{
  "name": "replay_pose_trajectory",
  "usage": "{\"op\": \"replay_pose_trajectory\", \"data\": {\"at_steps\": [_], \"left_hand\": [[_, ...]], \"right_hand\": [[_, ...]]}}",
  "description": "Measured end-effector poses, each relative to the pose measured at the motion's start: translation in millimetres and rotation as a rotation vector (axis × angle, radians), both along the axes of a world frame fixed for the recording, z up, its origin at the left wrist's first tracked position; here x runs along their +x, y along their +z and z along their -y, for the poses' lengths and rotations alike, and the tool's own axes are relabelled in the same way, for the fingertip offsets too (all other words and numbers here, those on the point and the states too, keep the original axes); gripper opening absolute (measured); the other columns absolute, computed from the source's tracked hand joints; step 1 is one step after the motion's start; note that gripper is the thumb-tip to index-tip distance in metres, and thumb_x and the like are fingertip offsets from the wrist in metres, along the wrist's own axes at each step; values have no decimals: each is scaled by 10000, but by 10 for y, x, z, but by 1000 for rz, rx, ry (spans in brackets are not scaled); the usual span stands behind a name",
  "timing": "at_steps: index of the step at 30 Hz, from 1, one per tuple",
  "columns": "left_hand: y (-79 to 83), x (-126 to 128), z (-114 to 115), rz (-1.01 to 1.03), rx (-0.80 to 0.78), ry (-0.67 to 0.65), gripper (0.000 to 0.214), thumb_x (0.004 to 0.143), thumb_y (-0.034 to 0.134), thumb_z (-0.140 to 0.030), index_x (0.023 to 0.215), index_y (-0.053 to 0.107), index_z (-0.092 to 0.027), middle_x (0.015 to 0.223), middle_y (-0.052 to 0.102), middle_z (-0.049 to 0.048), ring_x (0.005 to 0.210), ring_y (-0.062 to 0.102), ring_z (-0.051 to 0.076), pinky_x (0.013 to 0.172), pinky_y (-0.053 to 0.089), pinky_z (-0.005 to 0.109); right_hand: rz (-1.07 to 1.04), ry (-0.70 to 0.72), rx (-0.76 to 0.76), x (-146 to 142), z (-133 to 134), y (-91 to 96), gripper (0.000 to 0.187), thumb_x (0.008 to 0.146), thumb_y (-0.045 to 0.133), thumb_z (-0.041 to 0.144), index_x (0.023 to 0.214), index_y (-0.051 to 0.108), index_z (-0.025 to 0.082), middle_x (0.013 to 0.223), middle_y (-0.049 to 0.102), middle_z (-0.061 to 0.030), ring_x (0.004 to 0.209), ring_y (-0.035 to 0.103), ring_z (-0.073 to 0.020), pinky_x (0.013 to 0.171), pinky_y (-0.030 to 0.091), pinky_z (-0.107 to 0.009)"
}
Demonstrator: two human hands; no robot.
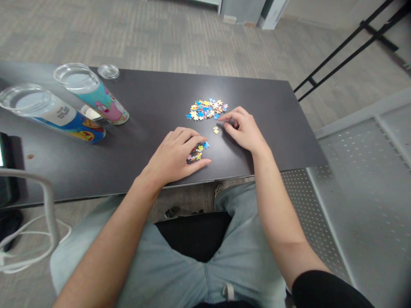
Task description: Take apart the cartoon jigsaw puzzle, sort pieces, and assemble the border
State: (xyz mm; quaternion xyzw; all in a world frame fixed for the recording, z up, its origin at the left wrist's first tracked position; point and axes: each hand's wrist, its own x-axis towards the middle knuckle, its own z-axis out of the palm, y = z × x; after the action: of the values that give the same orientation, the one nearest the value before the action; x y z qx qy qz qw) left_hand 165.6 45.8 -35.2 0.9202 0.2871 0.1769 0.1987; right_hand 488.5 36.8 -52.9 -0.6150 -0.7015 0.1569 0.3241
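My left hand rests low on the dark table, thumb and fingers apart around a small group of jigsaw pieces. Its palm side hides part of that group. To the right, my right hand is held with curled fingers, the index fingertip at the edge of a larger pile of loose jigsaw pieces. Just left of its thumb a single yellowish jigsaw piece lies by itself on the table. The thumb and index finger are apart, and no piece shows between them.
Two clear-topped printed canisters, one pink and teal and one blue, stand on the left of the table. A clear round lid lies behind them. A white cable loops at the lower left. A perforated metal panel stands to the right.
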Motion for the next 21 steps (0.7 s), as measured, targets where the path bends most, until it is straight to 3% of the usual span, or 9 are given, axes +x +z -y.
{"op": "replay_pose_trajectory", "data": {"at_steps": [6, 10, 14, 18, 21], "left_hand": [[17, 0, 1, -12, -12, 11, 525, 1197, 816, -564, 1619, 830, -251, 1599, 815, 201, 1513, 702, 484, 1311, 575, 684], [0, -4, 2, -10, -15, 11, 551, 1189, 834, -588, 1635, 829, -265, 1626, 801, 201, 1531, 680, 491, 1316, 560, 692], [-13, -1, 5, -14, -12, 22, 558, 1174, 858, -593, 1637, 834, -282, 1653, 784, 192, 1547, 661, 492, 1337, 545, 695], [-8, 0, 6, -26, -20, 23, 599, 1161, 868, -622, 1658, 838, -289, 1684, 778, 192, 1573, 650, 504, 1352, 534, 715], [-3, -1, 12, -37, -20, 6, 640, 1154, 876, -645, 1692, 840, -301, 1745, 767, 191, 1631, 628, 516, 1377, 513, 733]], "right_hand": [[8, 105, -92, -80, 71, 103, 169, 1114, 867, 356, 1194, 1013, 324, 1275, 860, -95, 1047, 725, -309, 1146, 605, -573], [2, 111, -100, -97, 76, 168, 206, 1122, 850, 368, 1245, 1012, 341, 1290, 868, -84, 1008, 716, -301, 1110, 615, -560], [55, 6, -57, -70, 76, 152, 205, 1098, 880, 353, 1283, 964, 330, 1351, 877, -81, 1081, 764, -330, 1251, 565, -623], [75, 103, -60, -94, 110, 131, 258, 1055, 995, 403, 1294, 934, 327, 1407, 868, -91, 1284, 804, -384, 1324, 505, -636], [84, 133, -67, -114, 122, 131, 304, 1072, 998, 432, 1353, 934, 333, 1393, 858, -86, 1225, 803, -363, 1310, 508, -623]]}}
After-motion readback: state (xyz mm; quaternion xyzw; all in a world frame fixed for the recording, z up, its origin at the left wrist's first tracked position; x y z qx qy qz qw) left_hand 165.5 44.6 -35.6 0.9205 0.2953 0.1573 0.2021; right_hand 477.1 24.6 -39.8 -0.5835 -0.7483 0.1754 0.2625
